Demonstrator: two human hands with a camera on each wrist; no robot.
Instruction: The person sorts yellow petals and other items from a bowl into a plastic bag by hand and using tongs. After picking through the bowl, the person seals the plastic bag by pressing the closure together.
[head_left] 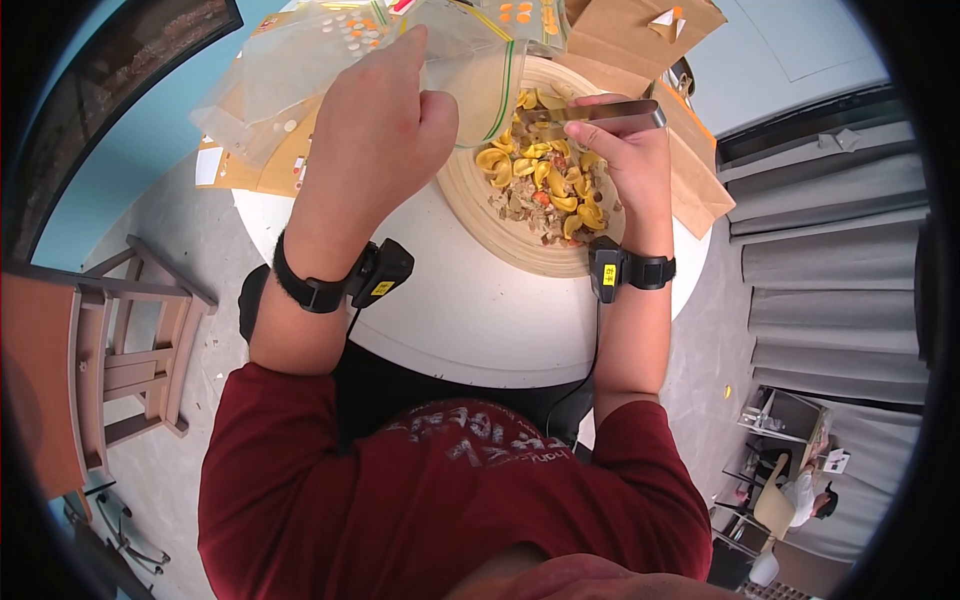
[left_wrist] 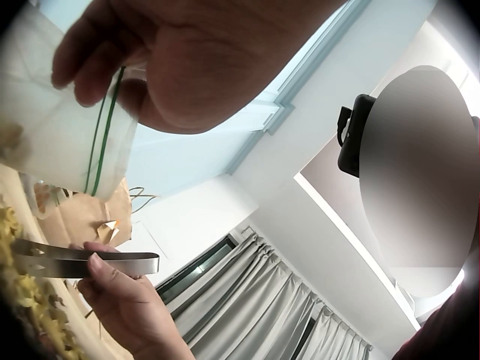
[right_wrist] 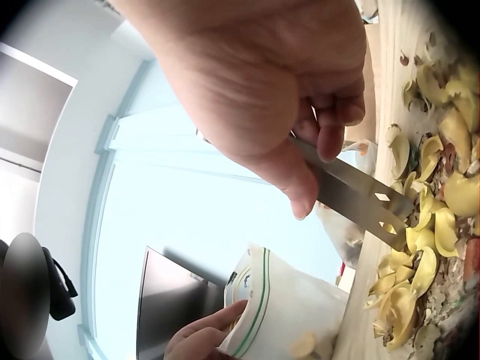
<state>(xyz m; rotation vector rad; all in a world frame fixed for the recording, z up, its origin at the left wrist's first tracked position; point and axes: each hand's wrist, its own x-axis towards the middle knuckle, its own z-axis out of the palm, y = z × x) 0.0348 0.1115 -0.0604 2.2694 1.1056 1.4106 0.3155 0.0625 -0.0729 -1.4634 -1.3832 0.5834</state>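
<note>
My left hand [head_left: 375,130] pinches the rim of a clear zip bag [head_left: 478,95] with a green-lined seal. In the right wrist view, the bag [right_wrist: 296,311] hangs with its mouth parted and some pale pieces inside. My right hand [head_left: 637,160] grips metal tongs [head_left: 625,117] between thumb and fingers. The tongs' tips [right_wrist: 394,217] reach the yellow curled shell-like pieces [right_wrist: 446,229]. These lie mixed with brown crumbly bits on a round wooden tray [head_left: 500,248], beside and partly beneath the bag.
Other clear bags [head_left: 285,75] with small orange and white pieces lie at the back left, over brown paper. A brown paper bag [head_left: 690,165] stands at the right of the tray. The white round table [head_left: 450,340] reaches close to my body.
</note>
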